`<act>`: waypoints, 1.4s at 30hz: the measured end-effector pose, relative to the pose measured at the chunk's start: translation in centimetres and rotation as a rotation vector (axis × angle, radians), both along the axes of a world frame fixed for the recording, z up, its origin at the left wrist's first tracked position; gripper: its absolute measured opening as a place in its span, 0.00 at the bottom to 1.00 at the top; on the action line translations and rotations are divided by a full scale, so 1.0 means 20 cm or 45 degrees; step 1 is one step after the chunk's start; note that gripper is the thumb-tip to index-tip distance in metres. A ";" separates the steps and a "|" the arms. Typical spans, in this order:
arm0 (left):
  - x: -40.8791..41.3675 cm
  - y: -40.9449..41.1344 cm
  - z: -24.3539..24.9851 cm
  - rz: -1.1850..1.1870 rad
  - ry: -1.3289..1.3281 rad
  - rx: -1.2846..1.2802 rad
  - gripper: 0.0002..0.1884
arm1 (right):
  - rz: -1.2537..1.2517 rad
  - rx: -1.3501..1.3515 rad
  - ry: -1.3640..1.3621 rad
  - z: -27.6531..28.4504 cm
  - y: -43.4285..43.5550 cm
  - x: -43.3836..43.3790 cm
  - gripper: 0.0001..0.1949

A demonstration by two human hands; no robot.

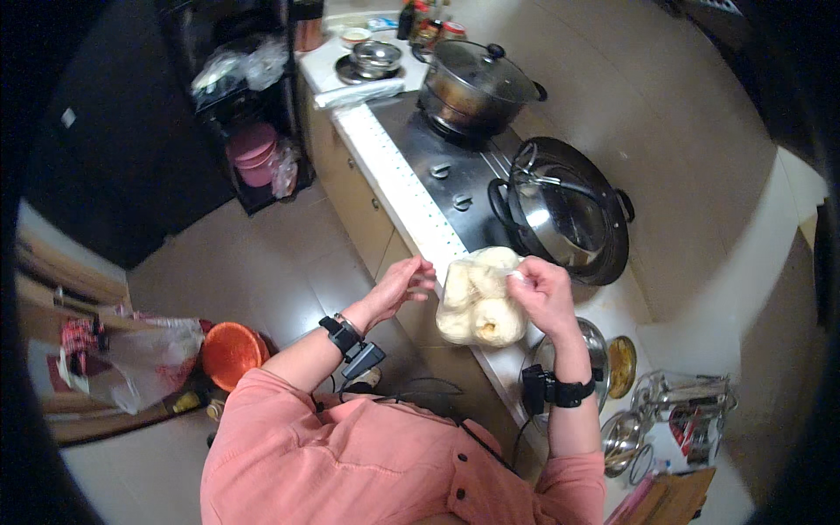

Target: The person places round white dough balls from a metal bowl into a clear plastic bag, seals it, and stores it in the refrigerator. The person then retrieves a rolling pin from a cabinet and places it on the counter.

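My right hand grips the gathered top of a clear plastic bag filled with several pale, rounded, bun-like pieces. The bag hangs over the front edge of the kitchen counter, beside the gas stove. To its left, my left hand is raised in the air with its fingers apart and loosely curled, holding nothing. Both wrists wear black straps with small devices.
A lidded pot and a black wok holding a steel pan stand on the stove. Right of me are a dish of yellowish food and a wire rack. An orange basin sits at lower left.
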State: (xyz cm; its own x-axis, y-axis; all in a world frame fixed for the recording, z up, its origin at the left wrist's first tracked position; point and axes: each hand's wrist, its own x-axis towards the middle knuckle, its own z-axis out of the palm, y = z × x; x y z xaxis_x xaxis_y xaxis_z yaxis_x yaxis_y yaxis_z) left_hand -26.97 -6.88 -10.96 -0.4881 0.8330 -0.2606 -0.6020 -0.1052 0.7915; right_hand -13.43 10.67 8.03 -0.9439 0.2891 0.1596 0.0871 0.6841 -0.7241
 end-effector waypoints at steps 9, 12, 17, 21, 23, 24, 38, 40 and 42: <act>0.33 -0.13 0.50 -0.112 -0.412 0.691 0.39 | 0.126 -0.711 0.470 0.09 -0.04 0.10 0.06; 0.31 -0.14 0.42 -0.068 -0.679 1.029 0.33 | 0.083 -0.589 0.523 0.00 -0.10 0.14 0.04; 0.39 -0.23 0.43 0.314 -0.580 0.931 0.32 | -0.040 -0.929 0.662 -0.33 -0.17 0.09 0.09; 0.45 -0.33 0.48 0.455 -0.469 0.862 0.35 | 0.019 -1.485 0.540 -0.35 -0.33 0.04 0.14; 0.46 -0.39 0.52 0.488 -0.457 0.869 0.36 | 0.163 -1.575 0.453 -0.42 -0.31 -0.01 0.20; 0.46 -0.42 0.54 0.505 -0.454 0.876 0.37 | 0.232 -1.683 0.406 -0.43 -0.31 -0.04 0.21; -0.25 -1.01 0.49 0.718 -0.229 0.830 0.38 | 0.133 -1.966 -0.044 -0.34 -0.96 -0.91 0.20; -0.37 -1.11 0.54 0.786 -0.248 0.877 0.37 | 0.319 -1.687 -0.018 -0.33 -1.03 -1.08 0.20; -0.50 -1.23 0.53 0.797 -0.323 0.967 0.38 | 0.482 -1.561 0.035 -0.33 -1.11 -1.25 0.17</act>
